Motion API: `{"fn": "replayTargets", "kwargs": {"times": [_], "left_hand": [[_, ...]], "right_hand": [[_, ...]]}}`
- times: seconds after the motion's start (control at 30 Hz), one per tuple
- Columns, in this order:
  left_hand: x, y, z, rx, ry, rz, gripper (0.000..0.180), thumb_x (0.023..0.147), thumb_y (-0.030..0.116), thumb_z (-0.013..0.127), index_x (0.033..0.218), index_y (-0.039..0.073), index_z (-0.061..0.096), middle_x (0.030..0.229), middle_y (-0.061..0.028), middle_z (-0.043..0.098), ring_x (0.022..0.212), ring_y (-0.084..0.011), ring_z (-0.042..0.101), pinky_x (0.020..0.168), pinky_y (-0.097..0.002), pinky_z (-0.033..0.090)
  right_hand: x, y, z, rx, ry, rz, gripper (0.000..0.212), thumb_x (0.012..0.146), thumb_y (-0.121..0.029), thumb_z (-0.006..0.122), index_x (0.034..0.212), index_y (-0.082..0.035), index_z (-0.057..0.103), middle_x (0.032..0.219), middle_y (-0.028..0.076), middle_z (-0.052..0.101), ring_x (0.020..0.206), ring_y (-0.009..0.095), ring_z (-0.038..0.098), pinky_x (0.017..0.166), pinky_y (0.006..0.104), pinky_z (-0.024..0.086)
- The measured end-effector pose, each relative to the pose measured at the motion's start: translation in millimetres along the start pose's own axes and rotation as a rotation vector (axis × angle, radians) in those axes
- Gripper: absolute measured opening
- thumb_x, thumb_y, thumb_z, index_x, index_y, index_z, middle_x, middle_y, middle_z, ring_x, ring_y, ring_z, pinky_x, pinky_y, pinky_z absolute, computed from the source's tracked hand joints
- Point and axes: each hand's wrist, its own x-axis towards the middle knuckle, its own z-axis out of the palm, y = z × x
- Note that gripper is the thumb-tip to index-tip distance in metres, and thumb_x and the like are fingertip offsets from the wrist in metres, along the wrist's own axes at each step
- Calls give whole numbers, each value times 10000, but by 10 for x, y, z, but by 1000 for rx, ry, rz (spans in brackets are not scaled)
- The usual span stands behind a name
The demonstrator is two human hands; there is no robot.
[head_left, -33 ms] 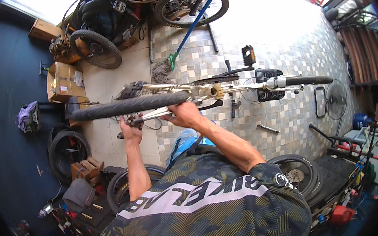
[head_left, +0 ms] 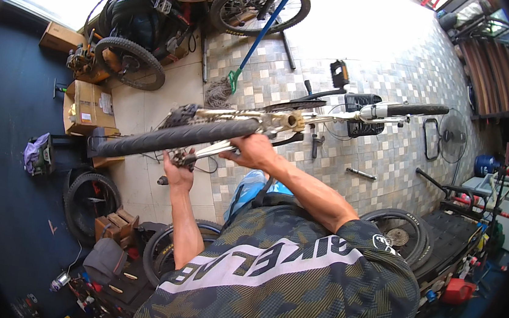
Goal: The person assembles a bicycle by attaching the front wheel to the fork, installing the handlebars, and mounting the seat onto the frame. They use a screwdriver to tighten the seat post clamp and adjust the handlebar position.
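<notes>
On the left, against the dark blue wall, sit a cardboard box (head_left: 88,106) and a loose tyre (head_left: 88,201) on the floor. Just right of them the bicycle (head_left: 282,122) is held off the tiled floor (head_left: 388,166) in front of the person's chest, lying nearly level. Its rear wheel (head_left: 174,137) shows edge-on as a long black strip at the left end. The left hand (head_left: 178,173) is under that wheel near the hub and chain; its fingers curl upward around something there, but I cannot tell whether they are clamped on the frame or only pressed against it. The right hand (head_left: 255,153) is further right, with its fingers closed over the frame tube just below the tyre. The bicycle's long axis runs left to right, tilting slightly upward to the right — wheel end at the person's left, handlebar grip (head_left: 415,109) pointing right toward the standing fan (head_left: 453,136). Judging from this, the weight hangs well beyond the right hand, so the front end could swing down or twist and strike the tools on the floor, and fingers near the chain could get pinched if the wheel turns. A blue-handled mop (head_left: 260,37) leans behind.
</notes>
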Motion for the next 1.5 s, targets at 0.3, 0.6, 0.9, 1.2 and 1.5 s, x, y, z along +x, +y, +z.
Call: {"fn": "replayTargets", "kwargs": {"times": [0.3, 0.6, 0.9, 1.2, 1.5], "left_hand": [[-348, -232, 1512, -39, -490, -25, 426, 1134, 394, 411, 1322, 65, 606, 1325, -117, 673, 1308, -228, 574, 1131, -376, 413], [-490, -731, 2443, -122, -729, -88, 307, 1114, 191, 492, 1403, 91, 525, 1467, -128, 580, 1385, -210, 529, 1182, -374, 391], [-809, -873, 2703, -23, -661, 69, 325, 1109, 135, 489, 1409, 21, 434, 1404, -156, 596, 1313, -213, 559, 1173, -381, 383], [-1358, -1146, 3511, -49, -668, 489, 319, 1096, 137, 543, 1381, 23, 457, 1285, -133, 628, 1186, -219, 604, 1043, -389, 464], [-1853, -1309, 4534, -114, -665, 547, 305, 1081, 119, 576, 1340, 8, 460, 1153, -146, 668, 1049, -212, 664, 980, -358, 521]], "right_hand": [[-172, 658, -951, 71, 484, 356, 681, 938, -731, 599, 716, -96, 706, 556, 131, 568, 531, 308, 588, 557, 447, 462], [-368, 1219, -1817, 201, 819, 387, 601, 1002, -545, 637, 767, 2, 714, 544, 102, 549, 523, 171, 515, 554, 400, 413], [-623, 1445, -2066, 559, 933, 260, 635, 1025, -474, 652, 586, -16, 637, 496, -30, 495, 502, 72, 447, 487, 328, 327], [-976, 1334, -2883, 941, 1089, 149, 646, 1059, -474, 592, 536, -102, 521, 495, -48, 436, 481, 59, 405, 481, 271, 300], [-2092, 909, -2379, 114, 1105, 80, 512, 905, -161, 781, 1333, -9, 548, 1260, 178, 588, 1119, 322, 575, 973, 415, 481]]}}
